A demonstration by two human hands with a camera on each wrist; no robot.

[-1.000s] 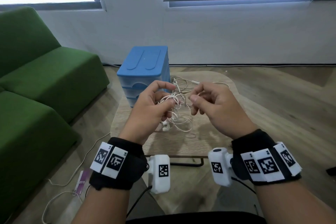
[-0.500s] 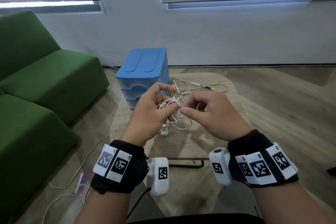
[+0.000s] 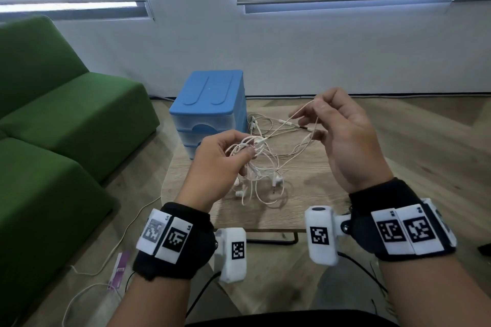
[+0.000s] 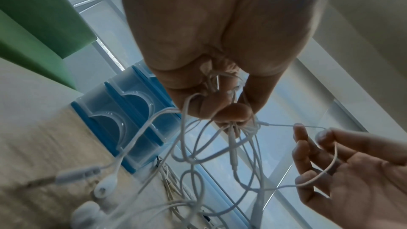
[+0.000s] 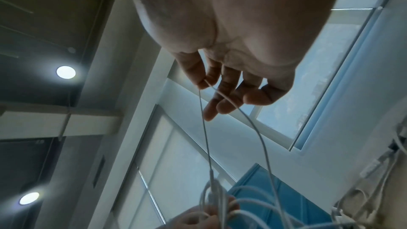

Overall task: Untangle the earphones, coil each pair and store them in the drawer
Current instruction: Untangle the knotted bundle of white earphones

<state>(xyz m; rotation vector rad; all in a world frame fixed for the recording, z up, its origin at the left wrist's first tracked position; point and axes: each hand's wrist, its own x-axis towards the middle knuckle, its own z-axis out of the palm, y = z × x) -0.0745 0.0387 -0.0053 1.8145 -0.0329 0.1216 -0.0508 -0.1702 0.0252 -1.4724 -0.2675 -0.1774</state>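
A tangle of white earphones (image 3: 261, 167) hangs above the small wooden table (image 3: 305, 183). My left hand (image 3: 231, 154) grips the bunched knot of cables (image 4: 229, 124), thumb pressed against the fingers. My right hand (image 3: 318, 109) is raised to the right and pinches one loop of cable (image 5: 220, 111) between thumb and forefinger, its other fingers spread. Earbuds (image 4: 105, 185) and a jack plug (image 3: 273, 188) dangle below the left hand. More cable (image 3: 268, 125) lies on the table beside the blue drawer unit (image 3: 210, 109), whose drawers are closed.
A green sofa (image 3: 53, 141) fills the left side. A white cord and a purple packet (image 3: 118, 271) lie on the wooden floor by the table's left edge. The wall with two windows stands behind the table.
My right hand has pulled away from the left, up and to the right, drawing a loop of cable out of the tangle. The left hand keeps its grip on the knot.
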